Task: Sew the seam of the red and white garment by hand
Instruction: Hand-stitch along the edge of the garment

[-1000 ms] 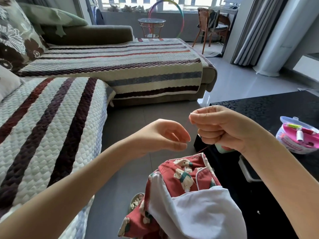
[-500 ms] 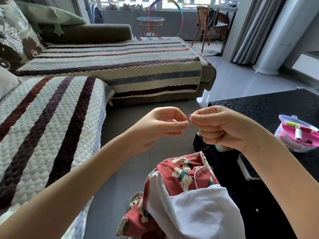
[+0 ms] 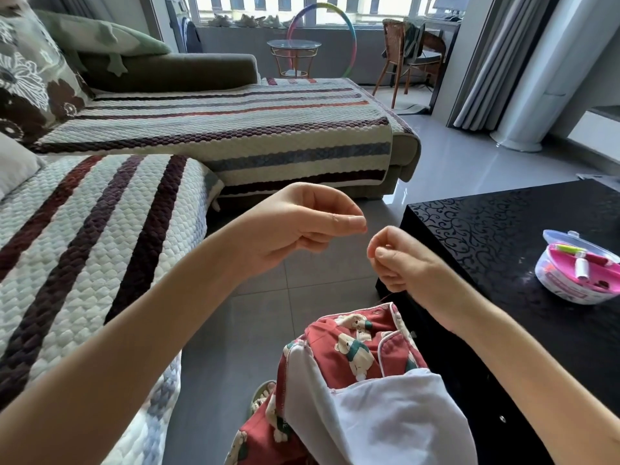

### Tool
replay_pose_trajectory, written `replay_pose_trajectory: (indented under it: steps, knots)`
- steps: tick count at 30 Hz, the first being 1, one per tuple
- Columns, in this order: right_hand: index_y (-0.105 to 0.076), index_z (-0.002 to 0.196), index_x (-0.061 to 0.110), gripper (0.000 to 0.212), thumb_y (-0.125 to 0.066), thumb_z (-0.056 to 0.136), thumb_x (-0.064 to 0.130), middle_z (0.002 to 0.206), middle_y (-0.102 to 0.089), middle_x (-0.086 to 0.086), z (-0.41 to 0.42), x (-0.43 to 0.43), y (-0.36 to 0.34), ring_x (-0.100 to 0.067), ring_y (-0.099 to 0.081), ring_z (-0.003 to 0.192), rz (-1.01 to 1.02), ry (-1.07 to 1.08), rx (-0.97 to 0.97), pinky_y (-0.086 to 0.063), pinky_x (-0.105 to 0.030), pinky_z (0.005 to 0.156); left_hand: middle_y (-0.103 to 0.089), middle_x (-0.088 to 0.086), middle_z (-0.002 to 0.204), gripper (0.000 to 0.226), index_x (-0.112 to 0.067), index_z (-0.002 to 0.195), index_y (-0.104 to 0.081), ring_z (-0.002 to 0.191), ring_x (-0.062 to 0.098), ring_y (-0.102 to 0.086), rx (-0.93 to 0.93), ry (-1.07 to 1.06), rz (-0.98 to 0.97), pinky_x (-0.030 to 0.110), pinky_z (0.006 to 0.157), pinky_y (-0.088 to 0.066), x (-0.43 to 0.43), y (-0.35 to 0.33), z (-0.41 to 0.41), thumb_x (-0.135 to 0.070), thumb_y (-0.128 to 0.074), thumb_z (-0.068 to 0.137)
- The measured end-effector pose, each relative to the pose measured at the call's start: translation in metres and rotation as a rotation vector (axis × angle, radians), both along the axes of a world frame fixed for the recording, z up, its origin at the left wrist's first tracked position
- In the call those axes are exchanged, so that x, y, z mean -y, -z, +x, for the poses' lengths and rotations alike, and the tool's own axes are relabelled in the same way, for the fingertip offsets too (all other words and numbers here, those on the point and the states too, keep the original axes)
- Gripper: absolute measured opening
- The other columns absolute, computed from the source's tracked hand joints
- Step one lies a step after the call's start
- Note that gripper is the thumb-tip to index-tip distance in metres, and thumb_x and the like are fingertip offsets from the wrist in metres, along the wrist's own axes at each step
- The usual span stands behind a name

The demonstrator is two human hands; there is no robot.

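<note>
The red garment (image 3: pixel 355 344) with a bear print and a white lining lies bunched on my lap at the bottom middle. My left hand (image 3: pixel 302 226) hovers above it, thumb and forefinger pinched together on the thread end. My right hand (image 3: pixel 399 260) is just to the right and lower, fingers curled and pinching the thin red thread (image 3: pixel 382 298), which runs down to the garment's top edge. The needle is too small to make out.
A black coffee table (image 3: pixel 496 229) stands at the right, carrying an open round sewing kit (image 3: pixel 577 271) with spools. A sofa with a striped quilted cover (image 3: pixel 100 236) fills the left. Grey tiled floor (image 3: pixel 268 313) lies between them.
My hands met at the thread half a second ago. Now they have parted: the right hand dropped lower and the left drew slightly up and left.
</note>
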State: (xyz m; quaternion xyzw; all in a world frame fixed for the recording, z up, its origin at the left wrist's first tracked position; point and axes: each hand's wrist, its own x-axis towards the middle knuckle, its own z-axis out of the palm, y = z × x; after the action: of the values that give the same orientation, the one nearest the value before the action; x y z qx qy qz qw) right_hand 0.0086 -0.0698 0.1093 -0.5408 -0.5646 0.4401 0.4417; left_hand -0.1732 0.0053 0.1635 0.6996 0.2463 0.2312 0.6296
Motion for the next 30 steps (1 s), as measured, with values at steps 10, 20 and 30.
replay_pose_trajectory:
  steps: [10, 20, 30]
  knots:
    - [-0.067, 0.083, 0.016, 0.016, -0.055, 0.093, 0.014, 0.059, -0.051, 0.014, -0.028, 0.006, 0.011, -0.005, -0.037, 0.051, 0.280, -0.046, -0.223, -0.033, -0.014, 0.051, -0.042, 0.001, 0.059, 0.003, -0.017, 0.070, -0.074, 0.052, 0.008, -0.031, -0.061, -0.068, 0.031, 0.019, 0.050, -0.024, -0.008, 0.004, 0.001, -0.019, -0.074, 0.068]
    - [-0.068, 0.084, 0.016, 0.014, -0.063, 0.078, 0.028, 0.059, -0.045, 0.003, -0.018, 0.012, -0.001, -0.009, -0.036, 0.052, 0.276, 0.024, -0.431, -0.034, -0.018, 0.052, -0.059, -0.007, 0.066, 0.011, -0.016, 0.078, -0.073, 0.062, 0.004, -0.049, -0.097, -0.108, 0.046, 0.018, 0.062, -0.041, -0.013, 0.033, 0.012, -0.021, -0.079, 0.071]
    - [-0.070, 0.071, 0.023, 0.022, -0.061, 0.088, 0.012, 0.066, -0.069, 0.000, 0.041, -0.002, -0.008, -0.017, -0.068, 0.067, 0.220, 0.387, -0.298, -0.058, -0.033, 0.073, -0.071, 0.001, 0.098, 0.067, -0.016, 0.104, -0.066, 0.091, 0.014, -0.067, -0.353, 0.110, -0.122, 0.024, 0.081, -0.052, -0.005, 0.148, -0.014, -0.071, -0.067, 0.066]
